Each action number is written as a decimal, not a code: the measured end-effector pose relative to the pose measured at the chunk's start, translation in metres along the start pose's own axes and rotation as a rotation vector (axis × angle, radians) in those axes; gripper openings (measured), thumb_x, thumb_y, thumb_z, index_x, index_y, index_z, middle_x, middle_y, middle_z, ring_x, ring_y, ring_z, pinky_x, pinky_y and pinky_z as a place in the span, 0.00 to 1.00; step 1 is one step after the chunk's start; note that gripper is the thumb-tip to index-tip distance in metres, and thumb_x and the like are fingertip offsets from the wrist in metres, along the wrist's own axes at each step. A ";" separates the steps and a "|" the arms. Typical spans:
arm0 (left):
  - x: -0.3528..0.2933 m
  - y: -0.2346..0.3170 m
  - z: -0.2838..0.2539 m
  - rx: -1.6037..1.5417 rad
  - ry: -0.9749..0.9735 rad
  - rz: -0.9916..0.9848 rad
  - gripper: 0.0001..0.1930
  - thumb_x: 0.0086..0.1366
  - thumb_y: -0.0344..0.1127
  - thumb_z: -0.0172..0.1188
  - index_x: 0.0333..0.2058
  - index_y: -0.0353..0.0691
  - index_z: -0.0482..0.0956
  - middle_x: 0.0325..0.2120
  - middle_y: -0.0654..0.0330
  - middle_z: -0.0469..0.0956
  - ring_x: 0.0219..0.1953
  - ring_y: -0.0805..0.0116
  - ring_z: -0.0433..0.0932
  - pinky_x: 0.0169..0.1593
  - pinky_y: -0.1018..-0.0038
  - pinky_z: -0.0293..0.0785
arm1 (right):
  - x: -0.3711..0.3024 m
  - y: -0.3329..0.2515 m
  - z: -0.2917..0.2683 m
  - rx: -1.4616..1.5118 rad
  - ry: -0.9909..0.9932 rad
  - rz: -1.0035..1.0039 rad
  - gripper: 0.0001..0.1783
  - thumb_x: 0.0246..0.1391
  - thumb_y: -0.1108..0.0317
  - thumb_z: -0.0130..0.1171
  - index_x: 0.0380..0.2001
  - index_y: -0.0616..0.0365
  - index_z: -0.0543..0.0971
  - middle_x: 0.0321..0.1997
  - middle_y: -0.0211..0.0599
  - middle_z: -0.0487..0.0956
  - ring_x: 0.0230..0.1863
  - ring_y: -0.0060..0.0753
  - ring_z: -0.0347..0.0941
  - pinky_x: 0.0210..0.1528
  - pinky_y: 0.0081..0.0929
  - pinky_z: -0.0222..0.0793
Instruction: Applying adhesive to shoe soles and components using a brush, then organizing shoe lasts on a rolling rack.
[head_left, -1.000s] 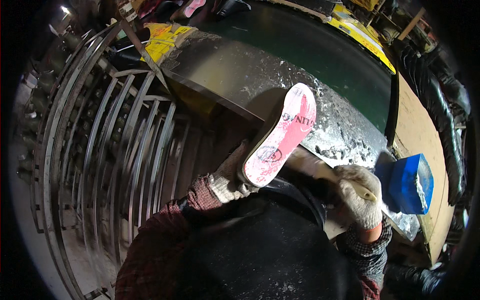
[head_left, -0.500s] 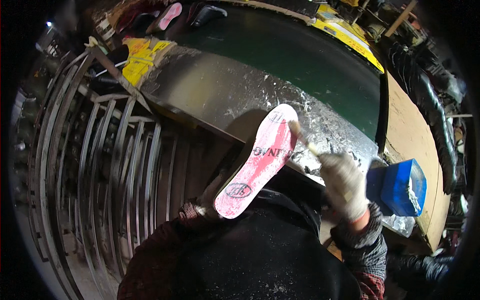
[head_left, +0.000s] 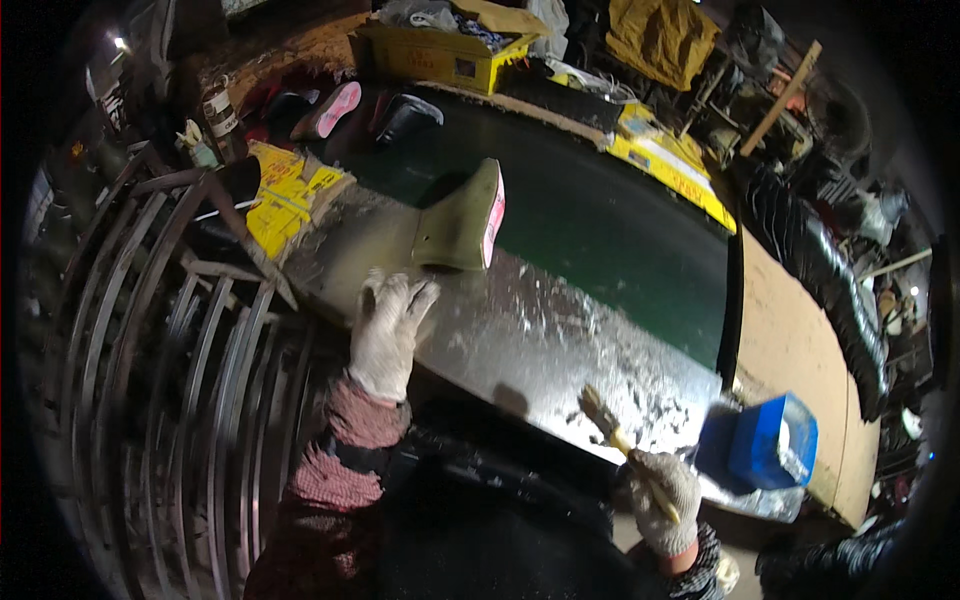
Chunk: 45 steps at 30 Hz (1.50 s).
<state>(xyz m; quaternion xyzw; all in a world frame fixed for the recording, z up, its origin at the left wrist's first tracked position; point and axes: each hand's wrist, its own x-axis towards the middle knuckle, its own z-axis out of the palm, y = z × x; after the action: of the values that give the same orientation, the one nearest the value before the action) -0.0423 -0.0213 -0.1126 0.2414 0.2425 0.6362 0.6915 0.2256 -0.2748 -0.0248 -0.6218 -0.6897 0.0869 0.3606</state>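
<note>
An olive shoe last [head_left: 450, 230] with a pink-and-white insole [head_left: 495, 215] on its sole side rests where the metal ledge [head_left: 380, 225] meets the dark green belt [head_left: 600, 210]. My gloved left hand [head_left: 385, 330] is just short of it, empty, fingers stretched forward and apart from the last. In my gloved right hand [head_left: 662, 500] is a brush [head_left: 605, 418], its bristles over the white-smeared part of the ledge. A blue container [head_left: 770, 440] with white residue on its rim stands beside that hand.
More shoe lasts lie at the far left of the belt, one pink-soled [head_left: 340, 105], one black [head_left: 408, 118]. A metal bar rack [head_left: 215, 380] stands at left. Yellow cardboard [head_left: 285, 195] covers the ledge's left end. A yellow box [head_left: 440, 55] sits beyond the belt.
The pink-soled last has gone from my left hand by my lap to the belt's edge, and that hand has let go. The brush has come away from the insole, lower and nearer me.
</note>
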 end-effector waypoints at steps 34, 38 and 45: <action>-0.218 0.357 0.038 0.653 1.066 0.478 0.09 0.62 0.28 0.57 0.40 0.30 0.77 0.34 0.57 0.79 0.38 0.71 0.77 0.46 0.73 0.73 | 0.388 -0.216 0.212 0.359 -0.418 -0.518 0.20 0.57 0.64 0.56 0.48 0.67 0.74 0.36 0.51 0.80 0.36 0.42 0.79 0.40 0.30 0.74; -0.256 0.390 0.036 0.700 1.262 0.338 0.09 0.60 0.30 0.59 0.36 0.29 0.78 0.27 0.57 0.80 0.31 0.71 0.78 0.38 0.72 0.75 | 0.406 -0.290 0.279 0.407 -0.545 -0.496 0.23 0.55 0.64 0.57 0.52 0.65 0.73 0.39 0.48 0.81 0.38 0.35 0.77 0.44 0.28 0.72; -0.355 0.359 0.027 1.564 1.727 -0.500 0.21 0.61 0.51 0.55 0.23 0.36 0.78 0.17 0.45 0.76 0.24 0.44 0.78 0.32 0.54 0.73 | 0.407 -0.324 0.291 0.483 -0.826 -0.361 0.24 0.56 0.61 0.56 0.51 0.66 0.71 0.39 0.51 0.79 0.39 0.45 0.76 0.43 0.36 0.71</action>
<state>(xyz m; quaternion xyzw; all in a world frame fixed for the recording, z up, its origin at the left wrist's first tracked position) -0.3245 -0.3490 0.1484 0.0354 0.9903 0.1153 0.0695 -0.1946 0.1266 0.1064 -0.3053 -0.8315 0.4186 0.2006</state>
